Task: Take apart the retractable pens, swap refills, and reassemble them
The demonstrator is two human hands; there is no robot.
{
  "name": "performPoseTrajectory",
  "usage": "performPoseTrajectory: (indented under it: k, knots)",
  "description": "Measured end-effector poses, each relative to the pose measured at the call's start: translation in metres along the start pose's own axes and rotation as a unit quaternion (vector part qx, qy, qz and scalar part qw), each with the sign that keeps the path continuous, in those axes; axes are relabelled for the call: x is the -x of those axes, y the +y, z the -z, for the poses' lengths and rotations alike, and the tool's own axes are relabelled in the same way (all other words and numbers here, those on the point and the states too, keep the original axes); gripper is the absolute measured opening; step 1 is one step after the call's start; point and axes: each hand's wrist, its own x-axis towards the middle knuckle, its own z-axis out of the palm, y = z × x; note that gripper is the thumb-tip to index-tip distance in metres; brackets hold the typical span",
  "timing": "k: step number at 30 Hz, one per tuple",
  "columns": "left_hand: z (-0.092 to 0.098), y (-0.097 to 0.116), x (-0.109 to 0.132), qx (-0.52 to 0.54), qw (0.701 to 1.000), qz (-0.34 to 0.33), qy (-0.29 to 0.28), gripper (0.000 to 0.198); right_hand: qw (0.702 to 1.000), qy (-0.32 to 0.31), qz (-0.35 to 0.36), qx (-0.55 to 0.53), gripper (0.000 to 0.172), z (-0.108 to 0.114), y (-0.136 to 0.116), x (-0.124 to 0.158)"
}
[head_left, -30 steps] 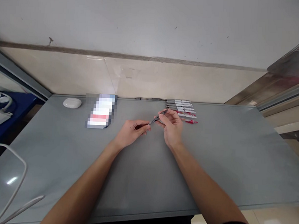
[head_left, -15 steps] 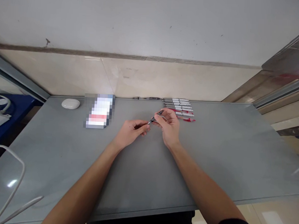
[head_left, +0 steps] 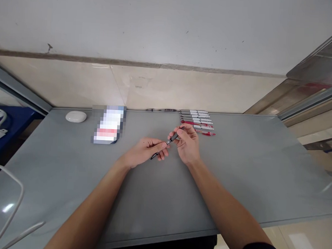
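Pen parts sit between the two hands over the middle of the grey bench (head_left: 236,172). Starting at the far left, a white cable (head_left: 10,198) loops across the near corner of the bench, and past the left edge there is a blue surface with white things on it, too cut off to make out. Near the back left lies a small white oval case (head_left: 76,116), and just to its right a blurred-out flat item (head_left: 108,124) that I cannot read.

Moving inward, the left hand (head_left: 145,151) is curled with its fingers closed around a short dark piece (head_left: 154,156), whose end pokes out below the fingers toward the person. Its fingertips meet the tip of the pen barrel (head_left: 173,137), a dark grey body tilted up and to the right. The right hand (head_left: 187,142) pinches that barrel between thumb and fingers, closed on it, held a little above the bench. Whether the dark piece and the barrel are joined or only touching at the tips, I cannot tell.

Just behind the right hand, a row of pens (head_left: 196,121) lies side by side near the back edge, white and red ones, all pointing sideways; the nearest red one sits just beside the knuckles. A thin dark pen-like item (head_left: 161,110) rests against the back edge to the left of that row. Beyond the bench runs a pale tiled wall.
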Motion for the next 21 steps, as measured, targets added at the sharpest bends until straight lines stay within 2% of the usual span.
performPoseTrajectory:
  k: [9,16,21]
  knots:
    - [0.004,-0.002,-0.001,-0.027,0.999,-0.026,-0.001,0.035,1.000,-0.020,-0.006,-0.021,0.017,0.003,0.002,-0.002]
    - [-0.002,-0.011,-0.004,-0.107,0.987,-0.082,0.086,0.031,0.999,0.030,0.018,-0.003,0.017,0.002,0.004,-0.004]
    - [-0.005,-0.014,-0.006,-0.128,0.980,-0.084,0.124,0.029,0.998,0.066,0.021,0.003,0.020,0.002,0.006,-0.004]
